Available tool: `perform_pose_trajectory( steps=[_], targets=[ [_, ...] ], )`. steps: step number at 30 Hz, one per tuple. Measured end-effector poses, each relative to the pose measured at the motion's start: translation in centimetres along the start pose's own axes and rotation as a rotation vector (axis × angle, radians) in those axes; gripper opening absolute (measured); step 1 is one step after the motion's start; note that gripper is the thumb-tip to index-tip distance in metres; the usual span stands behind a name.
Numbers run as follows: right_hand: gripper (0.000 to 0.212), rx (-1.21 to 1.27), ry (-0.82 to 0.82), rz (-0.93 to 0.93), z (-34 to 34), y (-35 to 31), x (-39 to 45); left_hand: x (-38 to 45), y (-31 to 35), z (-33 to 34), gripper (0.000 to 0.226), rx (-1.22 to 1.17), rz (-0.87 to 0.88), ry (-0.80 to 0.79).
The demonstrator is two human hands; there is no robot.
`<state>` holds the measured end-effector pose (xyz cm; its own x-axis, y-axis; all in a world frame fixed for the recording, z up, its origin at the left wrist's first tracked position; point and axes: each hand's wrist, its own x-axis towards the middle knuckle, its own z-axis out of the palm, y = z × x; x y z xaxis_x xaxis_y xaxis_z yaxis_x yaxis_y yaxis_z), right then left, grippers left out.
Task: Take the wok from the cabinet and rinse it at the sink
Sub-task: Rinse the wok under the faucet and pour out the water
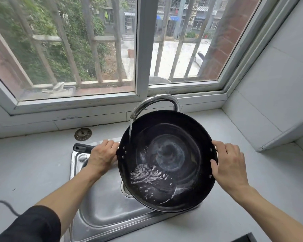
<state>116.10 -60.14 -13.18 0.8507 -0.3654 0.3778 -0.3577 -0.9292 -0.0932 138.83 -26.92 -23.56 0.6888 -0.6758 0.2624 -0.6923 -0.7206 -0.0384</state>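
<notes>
My left hand (pixel 101 155) is gripping the left side handle of the black wok (pixel 167 161) while my right hand (pixel 229 165) is curling round its right rim, thumb on the inside edge. I am holding the wok tilted above the steel sink (pixel 103 212), and water from the curved faucet (pixel 154 103) is pouring in and pooling, frothy, at its low side. A round sink strainer (pixel 83 134) is lying on the white countertop (pixel 30 165) below the window (pixel 138 49).

No text, label, brand or number can be read anywhere. Nothing legible stands on any surface.
</notes>
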Motion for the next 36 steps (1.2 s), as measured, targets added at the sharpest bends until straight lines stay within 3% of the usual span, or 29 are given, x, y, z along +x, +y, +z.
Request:
perform_pose_trajectory(
  steps=[18,36],
  targets=[
    [0.058,0.172,0.087,0.174,2.2,-0.4,-2.3,3.9,-0.8,1.8,0.030,0.081,0.009,0.019],
    [0.051,0.133,0.114,0.217,2.3,0.6,-3.1,4.7,1.0,2.1,0.029,0.033,0.036,-0.020]
  ],
)
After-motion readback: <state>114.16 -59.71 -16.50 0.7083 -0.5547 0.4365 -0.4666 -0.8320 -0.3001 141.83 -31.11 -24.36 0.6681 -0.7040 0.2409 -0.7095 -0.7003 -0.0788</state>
